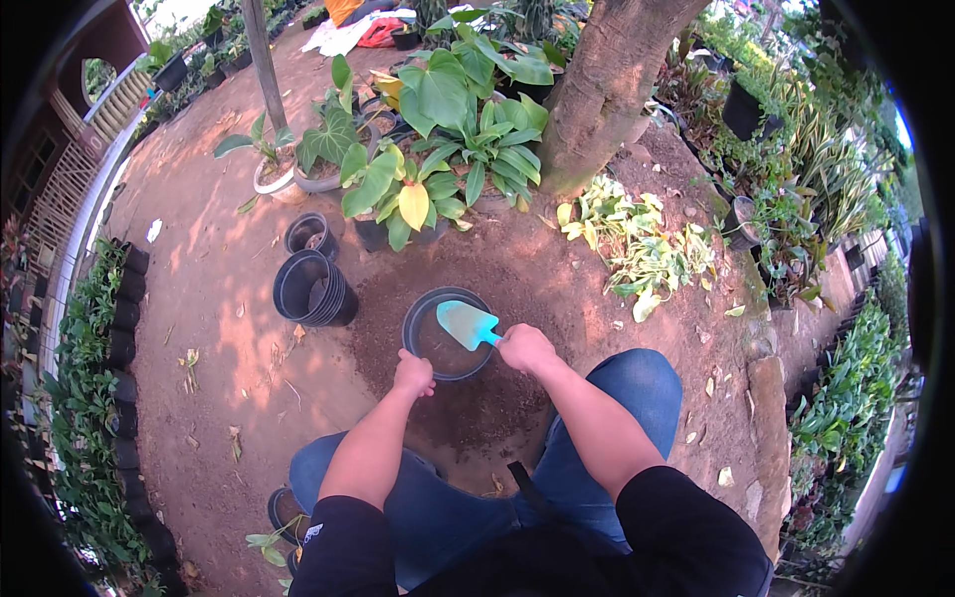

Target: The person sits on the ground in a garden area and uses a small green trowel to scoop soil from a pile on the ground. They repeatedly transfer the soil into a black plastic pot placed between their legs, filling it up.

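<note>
My left hand [415, 374] holds the rim of a round black plastic pot [409, 331]. My right hand [526, 348] wraps the handle of a bright turquoise trowel [466, 323], over the pot. If my left hand pulls hard, the pot could tip; if my wrist twists, the trowel could bump it. Its long axis slants, tip pointing away and left.

Tree trunk [605, 95] beside broad-leaved plants [438, 95]; pale leafy heap [637, 244] near trunk's foot; slim post [263, 62] leftward; balustrade [117, 102] far left.
</note>
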`<state>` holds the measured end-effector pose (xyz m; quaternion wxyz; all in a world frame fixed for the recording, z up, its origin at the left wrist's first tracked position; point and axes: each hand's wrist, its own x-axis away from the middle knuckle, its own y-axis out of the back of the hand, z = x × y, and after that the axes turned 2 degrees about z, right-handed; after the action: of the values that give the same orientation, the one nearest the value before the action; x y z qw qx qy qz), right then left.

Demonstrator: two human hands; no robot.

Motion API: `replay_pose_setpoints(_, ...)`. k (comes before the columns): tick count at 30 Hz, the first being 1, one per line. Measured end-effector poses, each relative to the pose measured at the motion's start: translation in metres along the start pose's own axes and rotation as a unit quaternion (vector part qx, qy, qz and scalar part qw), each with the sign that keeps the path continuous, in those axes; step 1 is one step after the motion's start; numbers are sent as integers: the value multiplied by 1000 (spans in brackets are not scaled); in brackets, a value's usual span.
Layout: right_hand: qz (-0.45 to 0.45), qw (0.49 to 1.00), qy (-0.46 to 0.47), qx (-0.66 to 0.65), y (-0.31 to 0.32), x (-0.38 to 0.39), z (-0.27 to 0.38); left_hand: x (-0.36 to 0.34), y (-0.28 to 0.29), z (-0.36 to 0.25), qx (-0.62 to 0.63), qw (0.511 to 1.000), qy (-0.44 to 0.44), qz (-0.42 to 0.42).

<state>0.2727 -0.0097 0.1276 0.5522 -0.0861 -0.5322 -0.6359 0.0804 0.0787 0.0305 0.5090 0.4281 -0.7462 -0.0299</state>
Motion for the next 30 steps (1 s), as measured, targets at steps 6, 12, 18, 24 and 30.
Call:
replay_pose_setpoints(6,13,999,-10,-32,-2,-2,-3,-1,4,1,-159,974,-66,-146)
replay_pose_setpoints(12,-35,998,53,28,-14,10,8,-3,9,0,-126,976,-64,-163)
replay_pose_setpoints(18,-43,993,83,78,-43,12,4,-5,11,-9,-85,993,-28,-77)
replay_pose_setpoints(24,-17,988,110,108,-47,18,8,-1,9,-3,-39,997,-28,-57)
replay_pose_setpoints(30,-11,985,101,141,-43,18,5,6,1,-1,29,999,-34,-29)
